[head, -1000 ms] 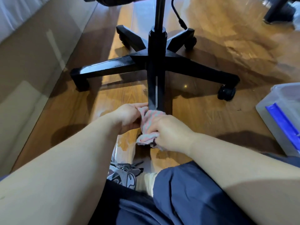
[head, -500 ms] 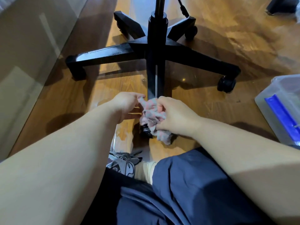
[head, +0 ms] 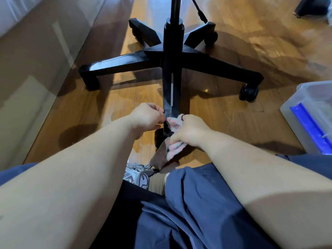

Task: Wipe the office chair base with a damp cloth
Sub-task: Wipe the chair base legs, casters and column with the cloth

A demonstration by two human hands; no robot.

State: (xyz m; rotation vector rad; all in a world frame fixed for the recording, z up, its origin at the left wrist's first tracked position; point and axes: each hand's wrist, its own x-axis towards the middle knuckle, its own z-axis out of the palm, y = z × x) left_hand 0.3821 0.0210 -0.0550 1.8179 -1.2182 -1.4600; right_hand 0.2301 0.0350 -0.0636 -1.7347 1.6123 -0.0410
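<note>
Cloth in right hand, plastic bin beside

The chair base looks like black plastic with a slight sheen. The cloth is fuzzy pink-and-white fabric. The floor is glossy varnished wood; at right, a translucent plastic bin.

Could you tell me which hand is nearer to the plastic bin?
Right. The right hand holds the cloth toward the bin; the left hand sits across the chair leg.
</note>
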